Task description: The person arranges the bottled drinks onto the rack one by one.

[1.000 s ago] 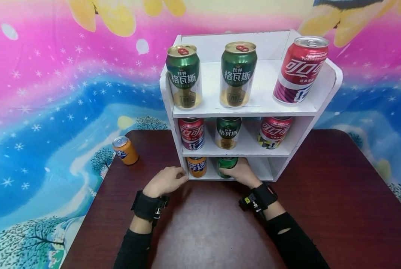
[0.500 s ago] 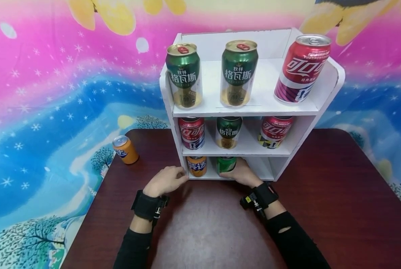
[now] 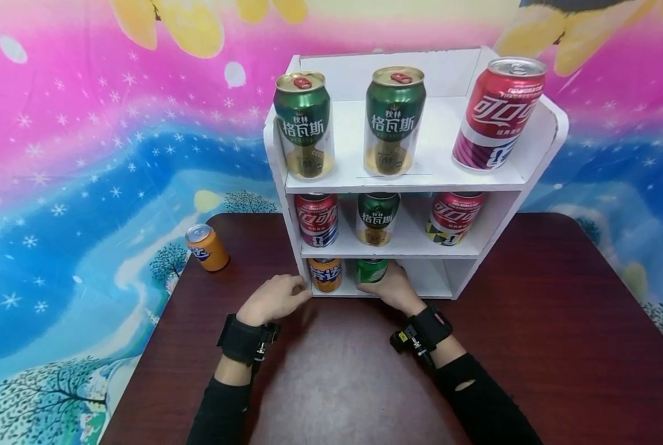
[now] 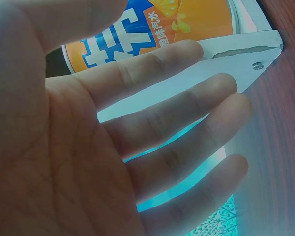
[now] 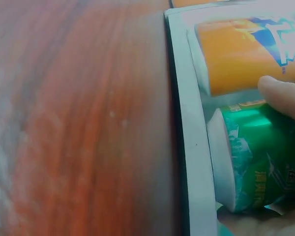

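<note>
My right hand (image 3: 394, 289) grips a green can (image 3: 372, 271) on the bottom tier of the white shelf (image 3: 393, 184). In the right wrist view the thumb lies along one side of the green can (image 5: 265, 152), and fingers reach round the other. Left of it stands an orange soda can (image 3: 325, 275), apart from the green one. My left hand (image 3: 274, 300) is at the shelf's lower left corner. Its fingers are spread and nearly straight in the left wrist view, holding nothing, with the orange soda can (image 4: 196, 22) beyond them. Whether they touch the shelf, I cannot tell.
On the middle tier are a red cola can (image 3: 316, 221), a green-and-gold can (image 3: 377, 220) and another red cola can (image 3: 455, 219). The top tier bears two green-and-gold cans and a red cola can (image 3: 498, 114). A second orange can (image 3: 208, 248) stands on the table, left of the shelf.
My right hand and the green can have shifted slightly to the left along the bottom tier. The can has turned a little in the grip. My left hand stays in place.
</note>
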The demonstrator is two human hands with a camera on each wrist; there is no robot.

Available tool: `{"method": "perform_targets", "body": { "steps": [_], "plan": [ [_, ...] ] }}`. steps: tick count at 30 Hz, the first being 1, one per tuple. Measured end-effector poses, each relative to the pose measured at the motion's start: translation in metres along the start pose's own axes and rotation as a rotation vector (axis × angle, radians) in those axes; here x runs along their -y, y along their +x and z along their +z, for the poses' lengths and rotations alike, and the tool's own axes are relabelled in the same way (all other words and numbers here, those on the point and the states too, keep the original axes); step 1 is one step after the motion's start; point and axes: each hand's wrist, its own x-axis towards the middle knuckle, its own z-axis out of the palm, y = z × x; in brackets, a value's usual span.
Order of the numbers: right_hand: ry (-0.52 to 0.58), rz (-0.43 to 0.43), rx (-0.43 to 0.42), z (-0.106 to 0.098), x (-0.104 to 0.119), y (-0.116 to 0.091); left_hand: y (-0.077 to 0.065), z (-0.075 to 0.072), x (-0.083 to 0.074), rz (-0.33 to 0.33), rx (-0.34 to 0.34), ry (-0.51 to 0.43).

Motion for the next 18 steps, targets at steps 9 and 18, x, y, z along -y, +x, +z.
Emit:
{"method": "perform_targets", "body": {
  "steps": [9, 18],
  "plan": [
    [0.091, -0.023, 0.074, -0.015, 0.006, -0.005, -0.001, 0.001, -0.001, -0.001, 0.008, -0.003],
    [0.037, 0.000, 0.026, -0.012, 0.015, 0.000, 0.001, -0.001, 0.001, 0.000, 0.002, 0.001]
  ]
}}
